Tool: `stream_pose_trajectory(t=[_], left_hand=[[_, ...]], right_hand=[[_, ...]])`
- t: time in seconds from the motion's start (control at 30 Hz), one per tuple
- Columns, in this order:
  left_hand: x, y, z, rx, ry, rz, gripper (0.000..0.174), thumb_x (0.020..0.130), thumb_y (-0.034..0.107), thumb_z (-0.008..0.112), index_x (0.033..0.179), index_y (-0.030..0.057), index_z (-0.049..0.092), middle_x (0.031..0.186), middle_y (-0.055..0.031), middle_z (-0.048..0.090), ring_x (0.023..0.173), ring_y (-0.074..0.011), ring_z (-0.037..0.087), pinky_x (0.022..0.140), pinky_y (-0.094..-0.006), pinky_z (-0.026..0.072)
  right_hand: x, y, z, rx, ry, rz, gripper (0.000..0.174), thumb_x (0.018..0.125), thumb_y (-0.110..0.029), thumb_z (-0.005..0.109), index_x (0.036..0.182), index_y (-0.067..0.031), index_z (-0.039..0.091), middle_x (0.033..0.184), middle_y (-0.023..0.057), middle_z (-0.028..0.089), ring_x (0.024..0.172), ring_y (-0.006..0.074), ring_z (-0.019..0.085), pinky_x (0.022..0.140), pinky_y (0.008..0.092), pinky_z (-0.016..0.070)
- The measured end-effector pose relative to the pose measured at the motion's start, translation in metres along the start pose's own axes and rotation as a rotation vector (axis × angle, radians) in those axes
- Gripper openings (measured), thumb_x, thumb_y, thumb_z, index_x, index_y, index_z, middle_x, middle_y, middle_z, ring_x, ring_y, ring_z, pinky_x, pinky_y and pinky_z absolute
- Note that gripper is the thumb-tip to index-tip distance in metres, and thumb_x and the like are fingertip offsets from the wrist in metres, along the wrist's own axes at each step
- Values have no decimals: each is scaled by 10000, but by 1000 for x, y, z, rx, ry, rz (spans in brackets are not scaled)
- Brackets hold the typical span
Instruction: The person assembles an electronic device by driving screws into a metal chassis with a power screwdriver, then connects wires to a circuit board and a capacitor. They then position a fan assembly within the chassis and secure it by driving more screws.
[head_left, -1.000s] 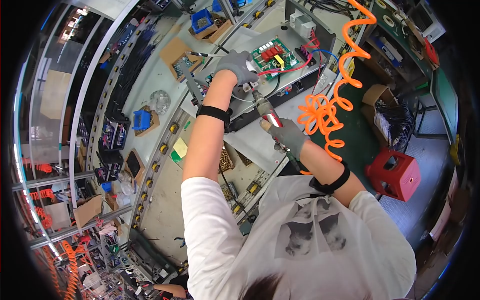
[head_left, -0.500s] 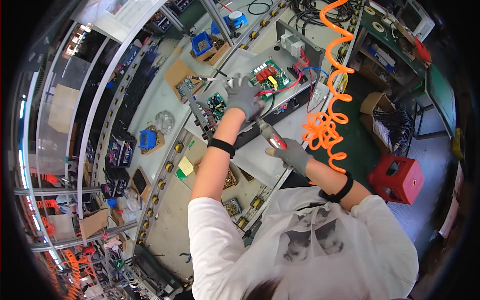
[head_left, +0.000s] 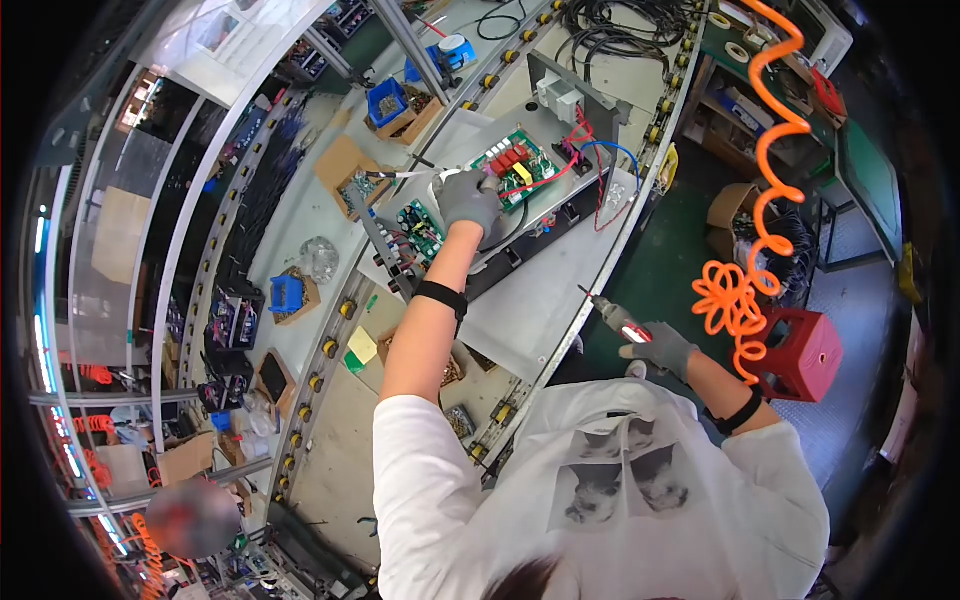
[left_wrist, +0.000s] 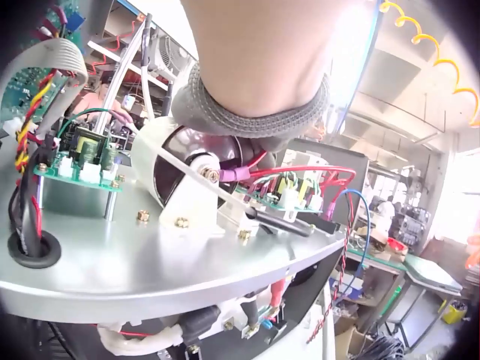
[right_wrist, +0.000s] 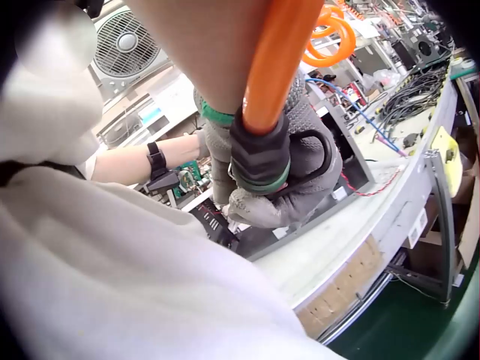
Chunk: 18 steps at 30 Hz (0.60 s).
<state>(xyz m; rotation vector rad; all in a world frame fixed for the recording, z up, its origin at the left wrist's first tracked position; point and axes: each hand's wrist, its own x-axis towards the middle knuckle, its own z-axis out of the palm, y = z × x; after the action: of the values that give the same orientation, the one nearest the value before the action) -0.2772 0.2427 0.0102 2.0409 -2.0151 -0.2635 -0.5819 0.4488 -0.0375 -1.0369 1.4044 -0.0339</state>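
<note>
My right hand point(head_left: 665, 350), in a grey glove, grips an air screwdriver point(head_left: 616, 318) off the bench's front edge, its bit pointing toward the bench. An orange hose point(right_wrist: 274, 67) joins the tool's black end in the right wrist view. My gloved left hand point(head_left: 470, 205) is over a metal chassis point(left_wrist: 150, 259), at a white-and-black cylindrical part point(left_wrist: 166, 161); its fingers are mostly hidden in the left wrist view. Beside that hand are a green circuit board point(head_left: 515, 165) with red and yellow parts, and a second board point(head_left: 418, 228).
The orange hose coil point(head_left: 730, 300) hangs at the right, by a red stool point(head_left: 805, 355). Blue bins point(head_left: 385, 100) and cardboard boxes of small parts line the bench's far side. Black cables point(head_left: 625, 30) lie at the back. Red and blue wires point(head_left: 615, 148) loop off the chassis.
My right hand has drawn the screwdriver away from the chassis, right and toward my body. The left hand has stayed over the chassis; its fingers were spread half a second ago.
</note>
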Motion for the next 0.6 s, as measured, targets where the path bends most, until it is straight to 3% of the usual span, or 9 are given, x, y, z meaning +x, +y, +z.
stream_pose_trajectory(t=[0.07,0.1,0.2,0.27,0.33,0.4,0.43,0.5,0.6], left_hand=[[3,-7,4,-554,136,-261,159,830,187,543,920,121,656,858,-125,651,905,-227,598,944,-374,384],[1,-21,7,-850,212,-114,221,808,73,537,1022,88,590,900,-131,638,941,-184,582,826,-305,441],[-42,-18,-40,-1092,427,50,287,815,45,518,1102,43,509,978,-107,598,961,-166,558,824,-296,427],[-97,-11,-70,-891,616,121,286,829,22,505,1112,7,468,1044,-109,550,927,-179,546,819,-295,424],[-153,1,-73,-1085,773,-60,219,840,36,513,1054,8,478,960,-95,512,830,-156,491,797,-282,406],[-199,-37,-34,-580,1038,-65,200,837,48,515,1029,7,478,938,-94,504,838,-162,485,784,-287,407],[-221,-49,-18,-553,1048,-107,200,837,48,515,1029,7,478,938,-94,504,838,-162,485,784,-287,407],[-259,-74,19,-540,997,-455,181,835,60,499,1004,-5,482,948,-109,505,854,-180,484,785,-295,410],[-305,-132,95,-483,532,-867,208,832,123,502,1018,33,531,944,-156,562,880,-273,548,781,-345,440]], right_hand=[[-12,12,-6,-38,47,29,435,661,-354,759,839,-12,558,629,61,547,474,133,511,415,280,403],[-13,22,-9,-38,42,35,438,655,-357,766,832,-16,555,634,57,551,459,125,496,411,284,405],[-10,50,-13,-94,3,127,468,654,-341,764,908,7,580,709,91,579,542,146,541,492,295,446],[-3,75,-10,-124,27,56,478,663,-308,755,961,22,581,761,104,590,609,155,556,550,301,457],[3,92,-10,-170,24,0,492,672,-276,746,1014,38,583,814,117,602,675,163,572,607,308,468],[11,96,-10,-96,24,-40,397,722,-204,649,1040,27,593,822,115,618,719,129,570,612,311,473],[4,78,-9,-64,18,16,399,731,-187,629,1059,37,590,863,116,622,772,142,574,658,317,477],[11,65,-11,-56,-13,45,397,728,-176,628,1054,48,587,863,110,622,768,148,576,661,317,476],[20,38,-15,-84,-39,87,383,728,-142,620,1042,73,579,865,95,620,758,153,572,666,311,473]])
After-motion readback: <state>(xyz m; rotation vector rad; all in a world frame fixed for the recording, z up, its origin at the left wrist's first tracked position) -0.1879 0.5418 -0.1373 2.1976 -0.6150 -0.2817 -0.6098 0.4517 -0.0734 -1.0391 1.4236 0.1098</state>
